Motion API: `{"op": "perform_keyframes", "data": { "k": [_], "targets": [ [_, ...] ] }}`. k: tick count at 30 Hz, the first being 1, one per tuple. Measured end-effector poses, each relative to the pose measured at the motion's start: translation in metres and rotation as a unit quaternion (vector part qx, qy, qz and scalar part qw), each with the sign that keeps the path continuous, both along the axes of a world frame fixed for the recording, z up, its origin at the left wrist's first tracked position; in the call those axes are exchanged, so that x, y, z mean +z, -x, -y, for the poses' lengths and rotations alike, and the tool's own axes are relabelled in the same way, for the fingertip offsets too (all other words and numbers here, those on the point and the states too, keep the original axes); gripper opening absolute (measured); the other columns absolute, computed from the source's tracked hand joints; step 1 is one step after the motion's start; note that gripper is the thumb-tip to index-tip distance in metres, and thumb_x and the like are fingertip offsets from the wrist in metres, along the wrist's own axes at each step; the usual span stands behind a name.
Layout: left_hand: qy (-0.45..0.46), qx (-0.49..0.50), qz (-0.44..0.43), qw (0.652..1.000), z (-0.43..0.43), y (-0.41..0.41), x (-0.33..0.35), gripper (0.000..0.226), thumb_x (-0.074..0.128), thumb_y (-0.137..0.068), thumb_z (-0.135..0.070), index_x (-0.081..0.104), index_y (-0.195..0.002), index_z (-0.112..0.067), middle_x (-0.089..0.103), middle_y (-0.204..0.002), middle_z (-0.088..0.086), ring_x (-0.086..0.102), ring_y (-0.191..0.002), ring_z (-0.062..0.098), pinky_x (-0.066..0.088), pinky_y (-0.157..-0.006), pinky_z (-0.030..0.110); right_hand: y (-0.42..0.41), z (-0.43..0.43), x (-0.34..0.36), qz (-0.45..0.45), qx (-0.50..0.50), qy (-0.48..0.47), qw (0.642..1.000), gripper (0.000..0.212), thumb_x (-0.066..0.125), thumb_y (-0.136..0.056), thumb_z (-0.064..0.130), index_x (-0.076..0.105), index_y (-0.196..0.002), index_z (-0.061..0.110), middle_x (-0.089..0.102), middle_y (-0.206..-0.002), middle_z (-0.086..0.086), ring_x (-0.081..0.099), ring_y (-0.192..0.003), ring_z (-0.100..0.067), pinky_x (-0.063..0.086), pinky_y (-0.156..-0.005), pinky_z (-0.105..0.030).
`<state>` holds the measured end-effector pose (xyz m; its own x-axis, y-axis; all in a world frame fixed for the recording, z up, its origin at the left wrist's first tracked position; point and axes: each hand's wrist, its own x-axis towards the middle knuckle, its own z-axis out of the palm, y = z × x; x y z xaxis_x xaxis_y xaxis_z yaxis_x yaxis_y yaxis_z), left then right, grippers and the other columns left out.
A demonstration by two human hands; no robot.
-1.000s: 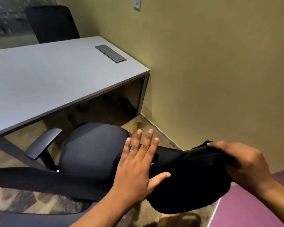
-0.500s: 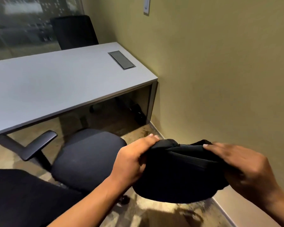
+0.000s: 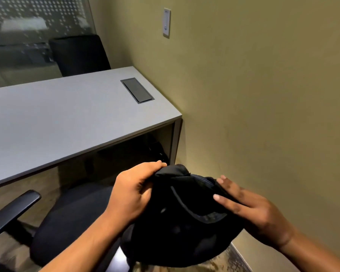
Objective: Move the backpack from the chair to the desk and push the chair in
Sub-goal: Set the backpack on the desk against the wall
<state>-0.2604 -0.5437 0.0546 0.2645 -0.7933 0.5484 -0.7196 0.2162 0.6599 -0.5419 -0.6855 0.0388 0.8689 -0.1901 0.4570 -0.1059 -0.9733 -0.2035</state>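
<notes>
Backpack (image 3: 185, 218) gripped at its top by fingers (image 3: 155, 165) of both hands.

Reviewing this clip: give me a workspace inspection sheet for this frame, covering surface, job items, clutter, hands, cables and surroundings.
Surface: grey desk, top bare apart from a closed dark hatch.
Job's things: black backpack held off the chair; chair not pushed in.
Clutter: nothing seen.
Grippers: left hand and right hand both grip the backpack.
Cables: nothing seen on the desk.
Surroundings: olive wall with wall plate, second chair behind the desk.
</notes>
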Motion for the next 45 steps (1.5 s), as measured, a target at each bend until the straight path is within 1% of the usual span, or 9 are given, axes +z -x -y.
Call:
{"op": "perform_keyframes", "data": {
  "k": [7, 11, 16, 19, 26, 31, 37, 41, 45],
  "targets": [
    [0.010, 0.001, 0.010, 1.000, 0.071, -0.054, 0.013, 0.035, 0.055, -0.081, -0.007, 0.069, -0.113, -0.011, 0.067, -0.116, -0.009, 0.058, -0.115, 0.002, 0.043, -0.099, 0.020, -0.056, 0.074, 0.018, 0.033, 0.009, 0.001, 0.999, 0.037, 0.036, -0.100, 0.010, 0.052, -0.132, 0.007, 0.046, -0.144, -0.016, 0.042, -0.134, -0.032, 0.044, -0.103, -0.046],
    [-0.014, 0.010, 0.007, 1.000, 0.114, -0.077, 0.016, 0.046, 0.071, -0.077, 0.011, 0.069, -0.117, -0.014, 0.067, -0.117, -0.010, 0.057, -0.117, 0.003, 0.043, -0.100, 0.022, -0.078, 0.123, 0.032, 0.039, 0.030, 0.001, 0.999, 0.039, 0.039, -0.096, 0.003, 0.052, -0.133, 0.009, 0.046, -0.145, -0.013, 0.044, -0.133, -0.031, 0.044, -0.103, -0.046],
    [-0.022, 0.052, 0.006, 0.998, 0.176, -0.098, 0.018, 0.044, 0.071, -0.080, 0.009, 0.070, -0.115, -0.017, 0.061, -0.117, -0.021, 0.049, -0.120, -0.007, 0.040, -0.102, 0.018, -0.109, 0.193, 0.046, 0.041, 0.051, 0.007, 0.998, 0.055, 0.046, -0.080, -0.014, 0.055, -0.130, 0.008, 0.047, -0.144, -0.012, 0.045, -0.133, -0.028, 0.045, -0.103, -0.044],
    [-0.021, 0.094, -0.001, 0.995, 0.212, -0.107, 0.019, 0.042, 0.069, -0.081, 0.010, 0.069, -0.116, -0.013, 0.062, -0.117, -0.013, 0.048, -0.120, -0.009, 0.040, -0.103, 0.019, -0.128, 0.234, 0.053, 0.050, 0.070, 0.018, 0.996, 0.053, 0.046, -0.079, -0.015, 0.057, -0.127, 0.006, 0.049, -0.142, -0.012, 0.046, -0.132, -0.025, 0.044, -0.103, -0.043],
    [-0.018, 0.173, -0.028, 0.984, 0.277, -0.129, 0.030, 0.046, 0.062, -0.082, 0.014, 0.068, -0.119, -0.013, 0.055, -0.120, -0.013, 0.041, -0.121, -0.009, 0.029, -0.099, 0.004, -0.172, 0.301, 0.064, 0.077, 0.094, 0.019, 0.992, 0.053, 0.054, -0.075, -0.015, 0.060, -0.124, 0.006, 0.050, -0.139, -0.013, 0.048, -0.131, -0.022, 0.046, -0.100, -0.043],
    [-0.009, 0.197, -0.028, 0.980, 0.309, -0.167, 0.034, 0.054, 0.059, -0.079, 0.018, 0.067, -0.118, -0.016, 0.057, -0.122, -0.015, 0.044, -0.125, -0.004, 0.031, -0.101, 0.007, -0.215, 0.334, 0.064, 0.090, 0.118, -0.006, 0.989, 0.062, 0.054, -0.072, -0.017, 0.057, -0.128, 0.009, 0.047, -0.145, -0.009, 0.046, -0.132, -0.024, 0.044, -0.103, -0.041],
    [0.019, 0.202, -0.036, 0.979, 0.343, -0.230, 0.045, 0.057, 0.068, -0.081, 0.012, 0.066, -0.120, -0.029, 0.050, -0.119, -0.034, 0.043, -0.122, -0.013, 0.040, -0.101, 0.017, -0.277, 0.366, 0.074, 0.102, 0.114, -0.025, 0.988, 0.078, 0.049, -0.061, -0.025, 0.057, -0.129, 0.012, 0.046, -0.146, -0.005, 0.047, -0.132, -0.023, 0.046, -0.101, -0.043],
    [0.051, 0.202, -0.019, 0.978, 0.369, -0.280, 0.064, 0.060, 0.069, -0.080, 0.010, 0.062, -0.121, -0.033, 0.049, -0.121, -0.033, 0.046, -0.121, -0.010, 0.041, -0.100, 0.017, -0.325, 0.384, 0.092, 0.112, 0.100, -0.031, 0.988, 0.076, 0.052, -0.062, -0.026, 0.059, -0.127, 0.013, 0.048, -0.144, -0.004, 0.047, -0.131, -0.020, 0.043, -0.104, -0.039],
    [0.066, 0.181, 0.021, 0.981, 0.399, -0.338, 0.085, 0.052, 0.067, -0.079, 0.014, 0.067, -0.119, -0.019, 0.055, -0.121, -0.022, 0.051, -0.123, 0.002, 0.043, -0.103, 0.026, -0.376, 0.401, 0.102, 0.137, 0.073, -0.040, 0.987, 0.080, 0.050, -0.057, -0.027, 0.059, -0.126, 0.013, 0.050, -0.142, -0.002, 0.047, -0.131, -0.016, 0.040, -0.107, -0.032]
  ]
}}
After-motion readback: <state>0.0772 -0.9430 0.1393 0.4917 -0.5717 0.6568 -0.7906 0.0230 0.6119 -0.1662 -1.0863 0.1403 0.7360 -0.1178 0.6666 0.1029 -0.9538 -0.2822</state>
